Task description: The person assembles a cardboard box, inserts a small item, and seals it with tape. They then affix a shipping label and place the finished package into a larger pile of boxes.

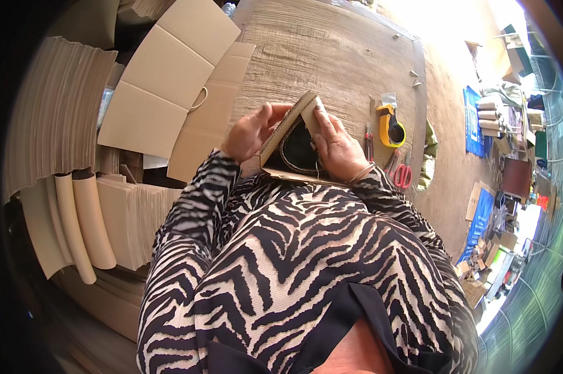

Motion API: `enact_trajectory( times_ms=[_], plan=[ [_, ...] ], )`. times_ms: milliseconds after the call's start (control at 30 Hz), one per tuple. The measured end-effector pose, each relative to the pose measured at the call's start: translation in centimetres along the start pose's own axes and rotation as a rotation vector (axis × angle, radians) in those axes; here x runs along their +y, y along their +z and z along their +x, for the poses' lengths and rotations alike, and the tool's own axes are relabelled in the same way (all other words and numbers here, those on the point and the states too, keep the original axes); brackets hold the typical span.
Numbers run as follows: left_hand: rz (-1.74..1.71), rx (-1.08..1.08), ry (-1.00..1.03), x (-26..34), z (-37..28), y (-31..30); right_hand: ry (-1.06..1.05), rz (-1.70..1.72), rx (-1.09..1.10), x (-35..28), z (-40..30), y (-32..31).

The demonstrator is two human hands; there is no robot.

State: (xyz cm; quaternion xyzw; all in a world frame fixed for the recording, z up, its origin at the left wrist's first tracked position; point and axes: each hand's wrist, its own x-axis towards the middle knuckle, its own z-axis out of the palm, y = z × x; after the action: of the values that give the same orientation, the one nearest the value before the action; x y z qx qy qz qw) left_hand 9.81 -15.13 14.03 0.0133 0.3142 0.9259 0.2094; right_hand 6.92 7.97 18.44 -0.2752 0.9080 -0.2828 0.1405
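Note:
Between my hands, against my front, stands a corrugated cardboard piece (pixel 283 128) folded into a triangular tube, its open end facing me. Inside it curves a rolled cardboard lining (pixel 285 159) with a dark hollow. My left hand (pixel 247 134) is at the left panel, its fingers reaching behind the edge. Along the right panel, my right hand (pixel 341 150) presses with its fingers extended toward the peak. The far end of the tube is hidden.
Right of my hand on the wooden table (pixel 290 56) lie a box cutter (pixel 369 142), a yellow tape dispenser (pixel 388 124) and red-handled scissors (pixel 403 175). Creased cardboard sheets (pixel 169 79), a tall cardboard stack (pixel 57 107) and rolled cardboard (pixel 94 219) crowd the left side.

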Motion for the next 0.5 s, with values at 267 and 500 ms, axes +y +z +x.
enact_trajectory(
  times_ms=[267, 500],
  plan=[
    [0.424, -0.172, 0.169, -2.5, 9.6, -1.7, -0.11, 0.144, -0.035, 2.0, 0.1, 0.3],
    [0.563, -0.105, 0.069, -3.3, 10.0, -0.2, -0.116, 0.071, 0.051, 2.3, -0.7, 0.7]
  ],
)
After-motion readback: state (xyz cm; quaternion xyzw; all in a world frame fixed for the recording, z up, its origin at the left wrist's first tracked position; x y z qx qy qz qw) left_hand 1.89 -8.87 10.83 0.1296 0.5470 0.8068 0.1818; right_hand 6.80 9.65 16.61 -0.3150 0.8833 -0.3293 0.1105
